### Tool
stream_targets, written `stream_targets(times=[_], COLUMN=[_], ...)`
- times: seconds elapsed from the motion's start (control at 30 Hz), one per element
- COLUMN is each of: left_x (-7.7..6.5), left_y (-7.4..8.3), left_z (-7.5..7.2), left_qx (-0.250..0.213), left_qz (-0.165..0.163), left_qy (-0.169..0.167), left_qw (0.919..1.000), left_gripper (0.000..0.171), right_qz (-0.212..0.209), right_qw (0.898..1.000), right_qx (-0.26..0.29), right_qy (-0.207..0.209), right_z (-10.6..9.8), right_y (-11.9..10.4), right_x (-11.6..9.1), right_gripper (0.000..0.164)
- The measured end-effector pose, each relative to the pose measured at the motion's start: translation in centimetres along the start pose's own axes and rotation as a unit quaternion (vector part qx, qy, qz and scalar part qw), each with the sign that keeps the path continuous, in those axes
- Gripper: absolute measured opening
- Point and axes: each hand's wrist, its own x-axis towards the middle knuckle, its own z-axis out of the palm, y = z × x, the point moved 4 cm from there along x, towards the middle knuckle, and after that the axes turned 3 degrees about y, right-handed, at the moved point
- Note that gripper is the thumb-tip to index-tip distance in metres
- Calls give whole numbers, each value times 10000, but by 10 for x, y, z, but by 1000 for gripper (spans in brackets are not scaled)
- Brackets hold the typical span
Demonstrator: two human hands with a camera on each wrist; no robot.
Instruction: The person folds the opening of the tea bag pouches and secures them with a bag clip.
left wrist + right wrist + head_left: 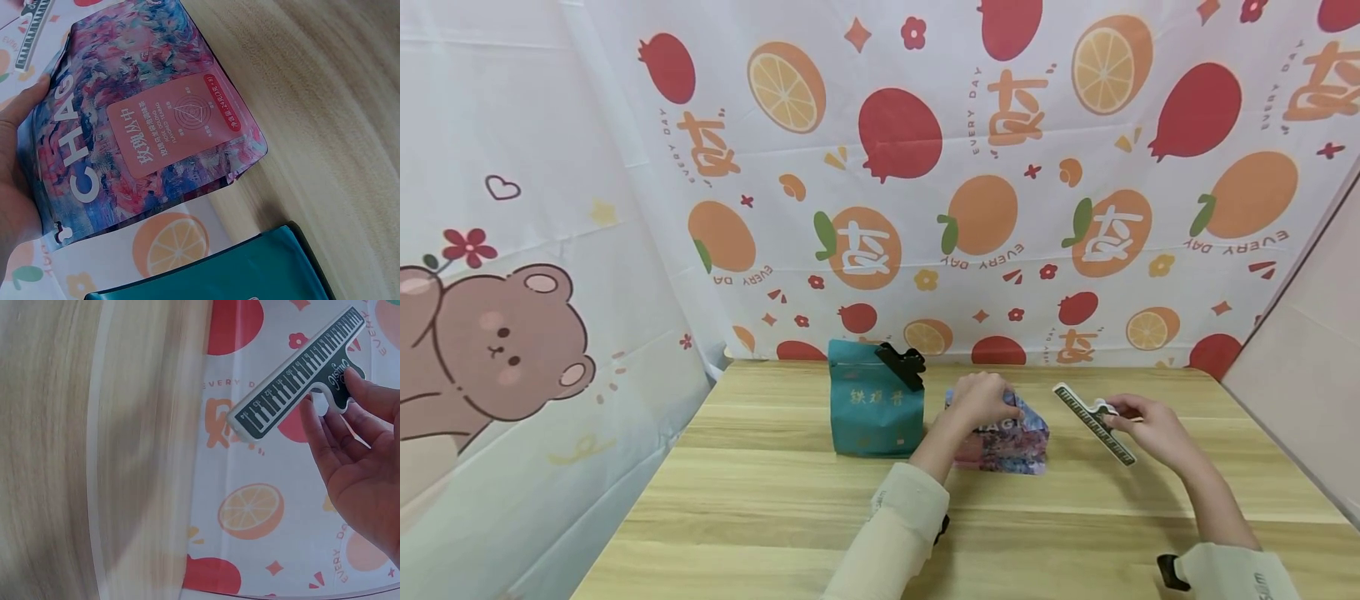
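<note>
My left hand (981,400) grips the top edge of a blue-and-pink tea pouch (1011,446). In the left wrist view, the pouch (87,119) shows big white letters and a pink label; the hand (19,175) is at its top edge. Off to the right, my right hand (1157,429) pinches the handle of a long clip (1092,422) with a piano-key pattern, held above the table. The right wrist view shows the thumb on the dark handle of the clip (297,375) and fingers behind it.
A teal pouch (872,417) stands upright just left of the tea pouch, with a black clip (901,367) on its top right corner. The wooden table (760,500) ends at a fruit-print curtain (917,242) behind. A bear-print curtain (512,350) hangs on the left.
</note>
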Motion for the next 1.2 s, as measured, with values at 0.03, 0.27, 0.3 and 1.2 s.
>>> stream_targets(times=[0.03, 0.27, 0.3, 1.2], left_x=[0, 0, -1, -2], left_y=[0, 0, 0, 1], left_z=[0, 0, -1, -2], left_qx=[8, 15, 19, 0], left_qz=[7, 21, 19, 59], left_qy=[8, 18, 14, 83], left_qw=[10000, 10000, 10000, 9999], left_gripper=[27, 25, 25, 34], right_qz=[-32, -261, -291, -856], right_qw=[10000, 9992, 9989, 9822], right_qx=[-4, 293, 348, 1409], right_qy=[37, 109, 102, 895], right_z=[0, 8, 9, 43], right_y=[-1, -5, -6, -17], right_x=[0, 4, 4, 14], right_gripper=[30, 28, 29, 18])
